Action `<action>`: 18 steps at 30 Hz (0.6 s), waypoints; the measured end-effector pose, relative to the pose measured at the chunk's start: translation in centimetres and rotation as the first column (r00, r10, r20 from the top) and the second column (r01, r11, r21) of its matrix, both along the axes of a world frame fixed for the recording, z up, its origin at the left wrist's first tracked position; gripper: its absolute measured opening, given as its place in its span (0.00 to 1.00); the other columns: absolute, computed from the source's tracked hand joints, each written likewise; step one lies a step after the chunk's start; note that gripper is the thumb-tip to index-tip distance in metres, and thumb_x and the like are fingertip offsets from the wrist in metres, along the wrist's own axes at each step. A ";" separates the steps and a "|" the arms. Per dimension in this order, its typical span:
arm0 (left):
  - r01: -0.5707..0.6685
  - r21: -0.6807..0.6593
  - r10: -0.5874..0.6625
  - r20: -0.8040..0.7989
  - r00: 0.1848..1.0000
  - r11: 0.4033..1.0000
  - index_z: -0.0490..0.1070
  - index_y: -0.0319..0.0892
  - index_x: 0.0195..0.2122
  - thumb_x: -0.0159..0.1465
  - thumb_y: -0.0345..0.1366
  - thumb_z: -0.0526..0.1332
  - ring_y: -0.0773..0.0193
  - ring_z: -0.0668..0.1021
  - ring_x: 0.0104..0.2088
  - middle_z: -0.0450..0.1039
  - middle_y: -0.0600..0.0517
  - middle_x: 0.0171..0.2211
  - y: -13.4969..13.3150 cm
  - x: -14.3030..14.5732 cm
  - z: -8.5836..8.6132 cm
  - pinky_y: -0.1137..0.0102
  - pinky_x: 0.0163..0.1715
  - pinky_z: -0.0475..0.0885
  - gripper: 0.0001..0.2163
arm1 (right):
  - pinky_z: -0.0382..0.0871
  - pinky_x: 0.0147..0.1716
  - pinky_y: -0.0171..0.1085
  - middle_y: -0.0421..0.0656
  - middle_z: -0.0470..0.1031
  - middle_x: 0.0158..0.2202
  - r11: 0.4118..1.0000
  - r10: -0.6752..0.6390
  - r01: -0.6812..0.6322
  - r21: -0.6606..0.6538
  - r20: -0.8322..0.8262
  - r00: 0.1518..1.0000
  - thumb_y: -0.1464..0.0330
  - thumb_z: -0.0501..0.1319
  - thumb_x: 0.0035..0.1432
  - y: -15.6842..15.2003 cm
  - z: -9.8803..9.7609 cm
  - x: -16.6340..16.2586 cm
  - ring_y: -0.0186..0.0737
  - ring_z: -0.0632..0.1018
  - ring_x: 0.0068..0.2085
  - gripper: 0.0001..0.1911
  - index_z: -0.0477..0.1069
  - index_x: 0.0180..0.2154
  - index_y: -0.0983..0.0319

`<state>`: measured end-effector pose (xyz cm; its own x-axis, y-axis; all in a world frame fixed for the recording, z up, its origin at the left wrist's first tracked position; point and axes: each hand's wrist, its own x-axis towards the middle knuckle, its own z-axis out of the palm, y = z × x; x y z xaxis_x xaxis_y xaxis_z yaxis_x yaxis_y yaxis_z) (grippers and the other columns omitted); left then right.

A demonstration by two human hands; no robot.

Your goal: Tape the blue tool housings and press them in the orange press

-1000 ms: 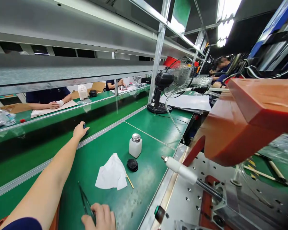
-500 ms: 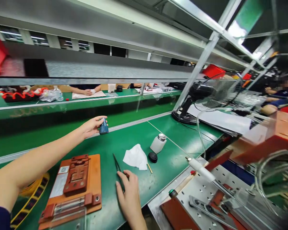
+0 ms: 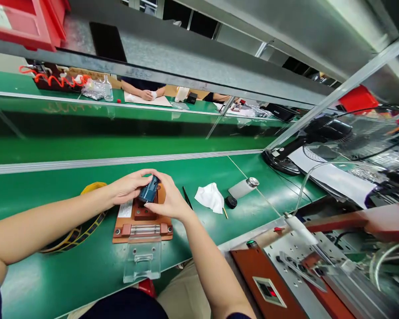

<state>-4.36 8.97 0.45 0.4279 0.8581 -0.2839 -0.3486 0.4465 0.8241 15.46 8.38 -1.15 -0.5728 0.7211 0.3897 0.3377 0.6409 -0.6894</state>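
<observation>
Both my hands meet over an orange-brown fixture plate (image 3: 142, 226) on the green bench. My left hand (image 3: 128, 188) and my right hand (image 3: 166, 199) together hold a small dark blue part (image 3: 149, 192) just above the fixture's raised block. A clear plastic flap (image 3: 142, 261) sticks out from the fixture's near edge. Black tweezers (image 3: 186, 197) lie on the mat just right of my right hand.
A white wipe (image 3: 210, 197), a black cap (image 3: 232, 202) and a white dispenser bottle (image 3: 242, 188) lie to the right. A yellow-black tape coil (image 3: 86, 215) sits left of the fixture. A desk fan (image 3: 319, 133) and a metal machine bed (image 3: 306, 261) stand right. Another person's hands (image 3: 148, 94) rest across the conveyor.
My left hand brought the blue part from the conveyor edge back over the fixture. My right hand left the tweezers and joined it on the part. The view swung left and down.
</observation>
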 end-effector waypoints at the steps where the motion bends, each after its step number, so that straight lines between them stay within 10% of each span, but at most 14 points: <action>1: -0.046 -0.020 0.045 -0.044 0.998 0.999 0.70 0.42 0.58 0.61 0.35 0.73 0.55 0.80 0.49 0.77 0.41 0.51 -0.4 -0.6 0.0 0.64 0.50 0.76 0.25 | 0.59 0.67 0.51 0.52 0.62 0.67 0.999 0.008 -0.008 -0.032 -0.005 1.000 0.61 0.72 0.49 0.3 -0.4 -0.3 0.51 0.65 0.67 0.49 0.53 0.69 0.59; 11: -0.054 0.095 0.093 -0.476 0.874 0.994 0.77 0.47 0.51 0.61 0.51 0.69 0.50 0.77 0.54 0.77 0.44 0.52 -8.7 -8.0 1.3 0.61 0.57 0.71 0.20 | 0.60 0.65 0.53 0.52 0.68 0.63 0.965 0.210 -0.164 -0.206 0.229 0.950 0.60 0.73 0.49 4.2 -2.6 0.8 0.51 0.65 0.64 0.46 0.59 0.67 0.61; 18: 0.304 0.034 -0.246 -0.503 0.829 0.952 0.76 0.53 0.50 0.68 0.53 0.61 0.53 0.74 0.55 0.72 0.48 0.54 -18.6 -5.8 -3.5 0.62 0.56 0.70 0.16 | 0.43 0.71 0.56 0.50 0.40 0.76 0.951 0.292 -0.259 -0.166 0.225 0.929 0.44 0.65 0.58 2.7 -6.1 1.0 0.52 0.43 0.75 0.55 0.42 0.74 0.58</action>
